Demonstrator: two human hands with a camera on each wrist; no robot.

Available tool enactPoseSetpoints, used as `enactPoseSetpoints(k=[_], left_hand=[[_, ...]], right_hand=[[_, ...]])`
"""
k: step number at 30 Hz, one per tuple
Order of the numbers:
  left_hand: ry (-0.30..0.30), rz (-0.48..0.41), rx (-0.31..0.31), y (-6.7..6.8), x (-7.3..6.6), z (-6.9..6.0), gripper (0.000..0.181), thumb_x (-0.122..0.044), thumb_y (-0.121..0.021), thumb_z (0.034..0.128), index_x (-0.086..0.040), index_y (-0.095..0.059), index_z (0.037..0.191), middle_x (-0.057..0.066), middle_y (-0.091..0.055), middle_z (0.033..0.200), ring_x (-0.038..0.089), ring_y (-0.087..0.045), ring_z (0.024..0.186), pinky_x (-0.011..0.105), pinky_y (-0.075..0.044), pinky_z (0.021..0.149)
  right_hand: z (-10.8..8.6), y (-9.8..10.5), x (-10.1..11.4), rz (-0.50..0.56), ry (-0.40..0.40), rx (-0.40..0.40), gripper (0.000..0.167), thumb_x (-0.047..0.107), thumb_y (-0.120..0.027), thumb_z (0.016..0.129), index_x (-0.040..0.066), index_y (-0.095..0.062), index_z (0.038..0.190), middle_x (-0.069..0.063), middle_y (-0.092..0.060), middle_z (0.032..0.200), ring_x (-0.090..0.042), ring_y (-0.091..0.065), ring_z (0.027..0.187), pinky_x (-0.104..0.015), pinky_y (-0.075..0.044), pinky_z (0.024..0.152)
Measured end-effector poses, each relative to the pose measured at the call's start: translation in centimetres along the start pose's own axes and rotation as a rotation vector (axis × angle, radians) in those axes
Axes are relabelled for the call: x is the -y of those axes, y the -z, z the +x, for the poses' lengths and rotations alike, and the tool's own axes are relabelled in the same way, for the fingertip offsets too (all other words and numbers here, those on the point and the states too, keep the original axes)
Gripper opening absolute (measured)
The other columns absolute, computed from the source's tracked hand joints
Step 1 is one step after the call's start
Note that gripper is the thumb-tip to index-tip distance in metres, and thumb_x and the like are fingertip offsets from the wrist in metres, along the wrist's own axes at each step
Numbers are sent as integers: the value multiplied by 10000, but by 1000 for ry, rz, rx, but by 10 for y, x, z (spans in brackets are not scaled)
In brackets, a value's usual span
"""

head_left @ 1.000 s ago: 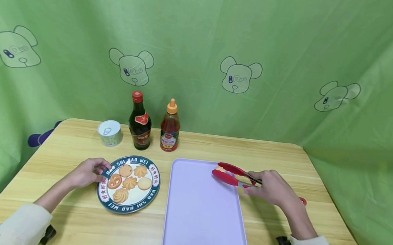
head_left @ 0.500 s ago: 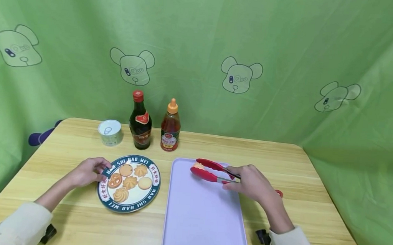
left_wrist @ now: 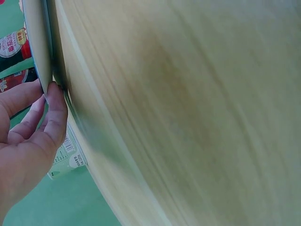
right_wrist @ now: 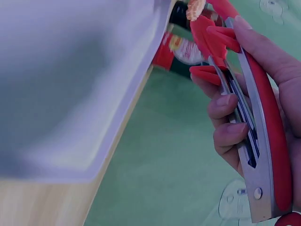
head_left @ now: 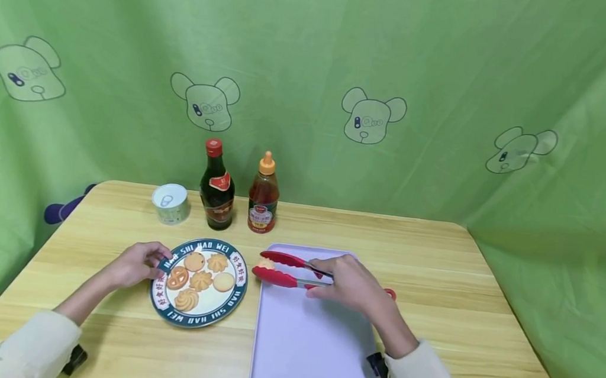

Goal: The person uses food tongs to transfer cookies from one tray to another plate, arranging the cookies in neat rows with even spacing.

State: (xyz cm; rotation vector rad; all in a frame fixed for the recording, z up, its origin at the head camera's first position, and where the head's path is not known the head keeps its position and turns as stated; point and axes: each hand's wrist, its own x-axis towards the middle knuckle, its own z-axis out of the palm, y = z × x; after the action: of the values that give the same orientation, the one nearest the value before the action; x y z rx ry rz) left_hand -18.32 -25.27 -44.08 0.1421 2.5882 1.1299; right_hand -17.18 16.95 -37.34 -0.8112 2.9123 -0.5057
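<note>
My right hand (head_left: 346,281) grips red and metal tongs (right_wrist: 263,127) over the far end of the lilac tray (head_left: 317,344). Between the tong tips (head_left: 275,276) is a small cookie (head_left: 266,263), partly hidden by them; its pinkish-orange ridged edge shows in the right wrist view. To the left lies a round plate (head_left: 193,321) with a dark green lettered rim, bearing several cookies (head_left: 200,282) of differing shapes. My left hand (head_left: 139,266) holds the plate's left rim; in the left wrist view the thumb and fingers pinch its edge.
Behind the plate stand a pull-tab can (head_left: 170,204), a dark bottle (head_left: 217,191) with a red cap and a sauce bottle (head_left: 263,200) with an orange cap. The wooden table (head_left: 460,296) reaches back to a green curtain (head_left: 313,65).
The right hand has carried the tongs and cookie leftward, from the tray's right edge to its far left corner, close to the plate. The left hand and plate have stayed in place.
</note>
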Motion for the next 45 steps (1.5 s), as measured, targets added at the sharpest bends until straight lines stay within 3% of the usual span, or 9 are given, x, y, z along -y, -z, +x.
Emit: enactPoseSetpoints(k=[6,14,20,27,34,41,45], left_hand=[[-1,-1,4,0,0,0,365,20,-652,783,34,-565,1138,151,-603,1032,252,-567,959,410,-517,853],[1,1,3,0,1,0,364,24,-652,784,34,-566,1137,155,-603,1037,257,-568,966,406,-519,855],[-3,-5,1,0,1,0,369,29,-654,779,38,-564,1136,158,-602,1037,257,-568,967,405,-519,852],[-15,-11,2,0,2,1,369,32,-654,778,42,-562,1136,156,-604,1030,251,-569,958,406,-521,849],[4,2,-3,-1,3,1,356,32,-647,784,18,-572,1131,122,-608,1015,227,-564,942,386,-521,840],[-15,1,0,0,2,1,366,32,-657,778,39,-565,1131,155,-603,1021,247,-566,944,402,-524,832],[-10,-2,2,0,1,1,367,32,-657,779,36,-565,1135,150,-603,1024,241,-566,945,395,-525,830]], right_hand=[[6,-13,17,17,-25,33,561,371,-812,703,130,-671,1190,-63,-709,1103,-140,-626,806,-209,-433,601],[16,-27,39,9,48,74,553,381,-796,724,117,-668,1193,-67,-707,1109,-89,-528,706,-202,-400,580],[19,-35,51,10,89,108,541,371,-800,722,124,-673,1186,-22,-730,1012,-61,-464,632,-181,-351,526],[22,-42,63,8,87,158,526,383,-785,739,163,-666,1201,11,-727,926,-52,-451,618,-177,-329,505],[24,-47,70,-19,105,156,541,393,-786,734,157,-662,1205,25,-720,905,-46,-451,619,-172,-339,511],[24,-48,72,-20,94,175,569,389,-790,733,156,-644,1231,46,-669,832,-54,-407,604,-181,-301,496],[22,-44,69,-13,88,173,589,405,-795,722,165,-640,1237,33,-688,902,-61,-437,644,-185,-334,531]])
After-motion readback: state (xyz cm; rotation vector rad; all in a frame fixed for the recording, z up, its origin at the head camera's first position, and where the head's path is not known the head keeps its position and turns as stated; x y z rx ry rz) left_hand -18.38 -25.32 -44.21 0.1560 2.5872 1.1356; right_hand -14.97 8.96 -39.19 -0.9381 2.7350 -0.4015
